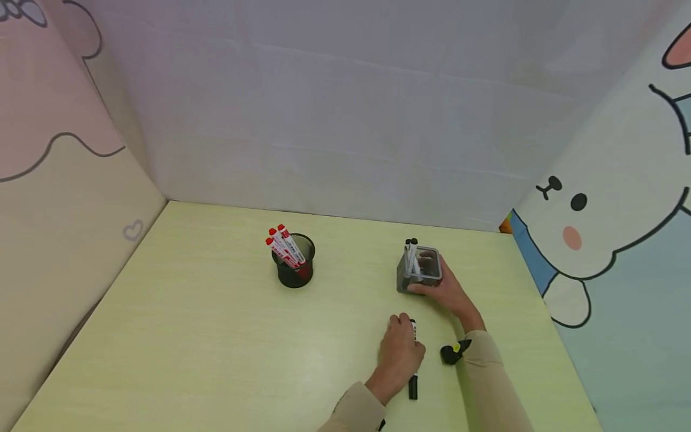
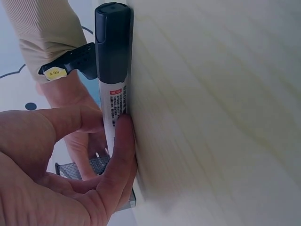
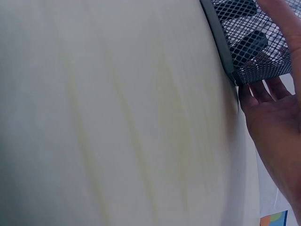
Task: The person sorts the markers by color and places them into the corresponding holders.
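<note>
My left hand (image 1: 399,355) pinches a black-capped marker (image 2: 113,47) between thumb and fingers, close against the tabletop. The head view shows the cap end of this marker pointing toward me. Farther off, my right hand (image 1: 447,289) grips a square mesh pen holder (image 1: 402,279) by its right side and front. In the right wrist view the thumb lies along the mesh wall (image 3: 249,42) and fingertips sit by its edge. Black-tipped white markers (image 1: 412,258) stand in the holder, leaning to its left side.
A round black mesh cup (image 1: 295,278) with several red-capped markers (image 1: 286,243) stands left of the square holder. The table (image 1: 216,336) meets a pale back wall (image 1: 335,120), with printed panels at the left and right. A black wrist strap device (image 1: 452,353) is on the right sleeve.
</note>
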A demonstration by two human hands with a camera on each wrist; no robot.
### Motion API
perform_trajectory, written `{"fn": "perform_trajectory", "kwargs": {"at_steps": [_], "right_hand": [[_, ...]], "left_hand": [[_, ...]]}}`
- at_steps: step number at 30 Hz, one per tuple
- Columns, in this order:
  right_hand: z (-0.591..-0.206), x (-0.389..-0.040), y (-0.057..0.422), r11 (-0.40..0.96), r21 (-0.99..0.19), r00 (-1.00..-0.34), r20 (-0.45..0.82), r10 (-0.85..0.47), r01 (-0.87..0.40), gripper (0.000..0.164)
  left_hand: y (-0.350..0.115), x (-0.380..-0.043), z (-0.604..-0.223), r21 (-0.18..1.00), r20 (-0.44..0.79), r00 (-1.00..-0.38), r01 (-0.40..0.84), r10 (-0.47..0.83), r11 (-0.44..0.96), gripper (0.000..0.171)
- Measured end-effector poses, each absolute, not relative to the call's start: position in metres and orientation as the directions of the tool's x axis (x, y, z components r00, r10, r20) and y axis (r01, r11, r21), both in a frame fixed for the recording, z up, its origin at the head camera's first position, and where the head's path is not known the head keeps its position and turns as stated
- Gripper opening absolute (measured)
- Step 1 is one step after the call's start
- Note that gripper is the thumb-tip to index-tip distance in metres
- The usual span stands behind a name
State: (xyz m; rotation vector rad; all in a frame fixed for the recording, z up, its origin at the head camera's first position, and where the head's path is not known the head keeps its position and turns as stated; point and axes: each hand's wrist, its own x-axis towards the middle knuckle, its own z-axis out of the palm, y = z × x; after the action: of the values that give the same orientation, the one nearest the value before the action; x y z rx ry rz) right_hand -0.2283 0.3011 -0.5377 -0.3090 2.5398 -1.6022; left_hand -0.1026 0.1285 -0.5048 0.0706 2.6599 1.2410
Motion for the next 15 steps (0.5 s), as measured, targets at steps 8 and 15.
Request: {"fn": "perform_trajectory", "kwargs": {"at_steps": [8,15], "right_hand": [[-0.5379,-0.2283,0.3000,0.421,-0.901,-0.973,0.000,-0.229,-0.100,0.094],[-0.5396,-0.2303,0.3002,0.430,-0.897,-0.974,-0.002,-0.225,-0.098,0.094]], "left_hand": [[0.1252,-0.1050,-0.5087,0.790,-0.152,-0.980,-0.045,0.125,0.612,0.042],[0.1201,-0.1069,-0.5129,0.861,-0.143,-0.979,-0.051,0.143,0.507,0.044]]}}
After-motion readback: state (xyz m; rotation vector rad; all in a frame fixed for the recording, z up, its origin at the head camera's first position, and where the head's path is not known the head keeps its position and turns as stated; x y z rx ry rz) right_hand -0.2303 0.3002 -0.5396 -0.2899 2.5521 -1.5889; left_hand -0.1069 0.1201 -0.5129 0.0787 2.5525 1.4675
